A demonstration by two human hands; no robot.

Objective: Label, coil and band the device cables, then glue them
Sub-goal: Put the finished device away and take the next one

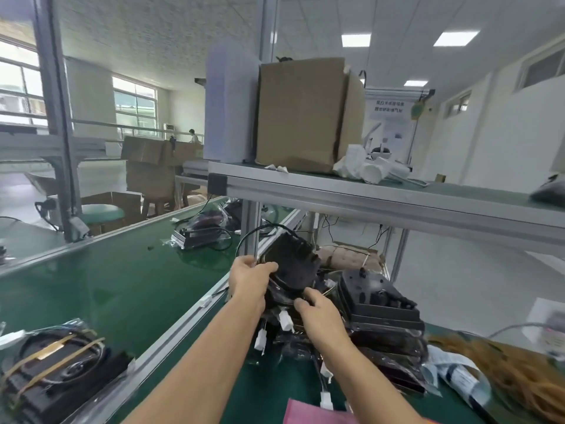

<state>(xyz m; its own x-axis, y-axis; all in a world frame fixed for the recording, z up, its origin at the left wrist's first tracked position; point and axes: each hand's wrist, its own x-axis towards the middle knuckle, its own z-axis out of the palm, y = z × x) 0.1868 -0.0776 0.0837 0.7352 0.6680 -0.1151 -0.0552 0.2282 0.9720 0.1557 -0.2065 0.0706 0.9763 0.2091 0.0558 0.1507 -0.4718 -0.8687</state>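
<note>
While both hands met above the bench edge, left hand (249,278) gripped the black device (293,260) tilted just beyond it, right hand (321,313) below, apparently pinching its cables (275,316), white connectors (286,320) dangling between the wrists

A large white-walled hall is lit by recessed ceiling panels (356,40) and by tall windows (134,102) at the left. Green-topped workbenches (116,270) are framed in aluminium, and a cardboard box (301,114) is carried on an upper shelf (382,194).
</note>
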